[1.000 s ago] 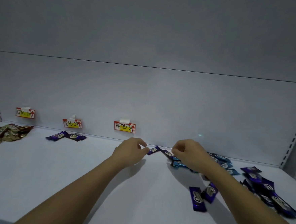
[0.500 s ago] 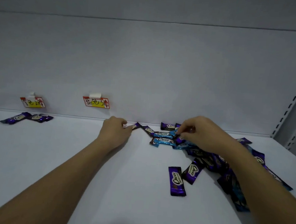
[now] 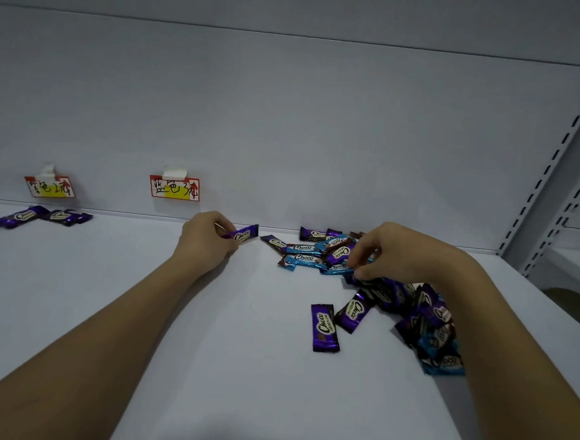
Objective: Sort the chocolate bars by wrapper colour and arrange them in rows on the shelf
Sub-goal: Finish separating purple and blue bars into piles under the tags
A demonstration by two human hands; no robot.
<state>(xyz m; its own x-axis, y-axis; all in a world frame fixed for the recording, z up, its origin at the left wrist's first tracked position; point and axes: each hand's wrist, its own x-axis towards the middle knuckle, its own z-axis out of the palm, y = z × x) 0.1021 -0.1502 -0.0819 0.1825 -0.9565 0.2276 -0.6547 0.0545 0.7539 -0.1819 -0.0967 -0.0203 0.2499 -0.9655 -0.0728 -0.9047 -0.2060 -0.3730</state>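
Two purple bars (image 3: pixel 40 217) lie at the shelf's (image 3: pixel 204 351) back-left edge. The left hand (image 3: pixel 206 241) pinches a purple bar (image 3: pixel 243 234) near the back edge. The right hand (image 3: pixel 396 253), fingers curled, pinches into the mixed pile (image 3: pixel 396 296) toward the right.
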